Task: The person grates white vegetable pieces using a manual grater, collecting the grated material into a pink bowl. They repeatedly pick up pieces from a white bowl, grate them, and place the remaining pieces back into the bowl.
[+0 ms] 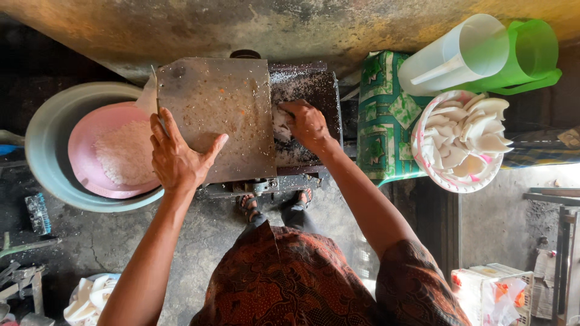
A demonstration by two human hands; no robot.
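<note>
Head view: I am seeing a grey basin (pixel 42 157) sitting at far left, cradling a pink bowl (pixel 90 169) of white gratings (pixel 124 151). My left hand (pixel 178 157) is lying spread and flat on the metal cover plate (pixel 217 102). My right hand (pixel 308 124) is pressing a white coconut piece (pixel 280 124) into the grater's dark trough (pixel 308 87), fingers curling on it. Farther right, a basket (pixel 423 160) is holding white coconut pieces (pixel 465 133).
</note>
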